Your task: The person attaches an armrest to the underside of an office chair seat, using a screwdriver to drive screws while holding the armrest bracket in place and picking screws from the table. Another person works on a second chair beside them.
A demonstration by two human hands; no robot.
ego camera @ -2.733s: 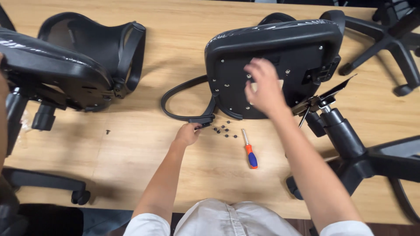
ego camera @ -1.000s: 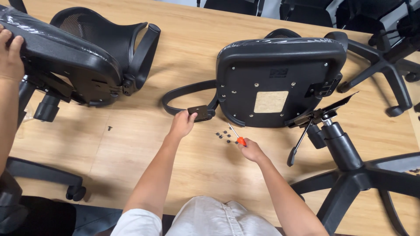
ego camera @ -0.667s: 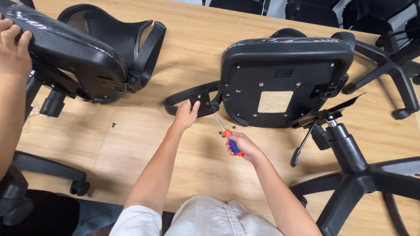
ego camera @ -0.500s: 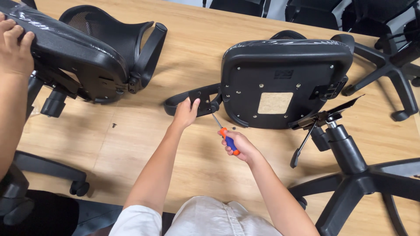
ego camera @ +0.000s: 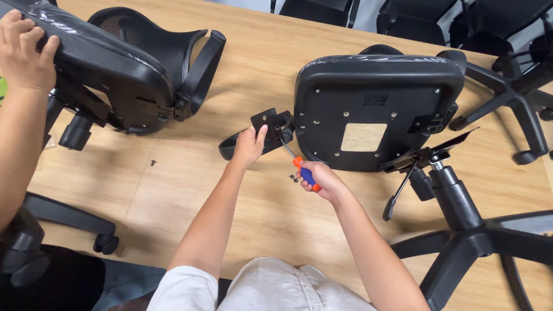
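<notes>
Head view: seat lies underside-up on the table. Left hand clasps the armrest bracket at the seat's left edge, steadying it; right hand, fist closed, angles a screwdriver into it.

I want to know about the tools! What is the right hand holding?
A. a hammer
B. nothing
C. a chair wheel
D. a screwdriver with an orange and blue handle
D: the right hand grips a screwdriver with an orange and blue handle, its tip pointed at the black armrest bracket that the left hand holds.
</notes>
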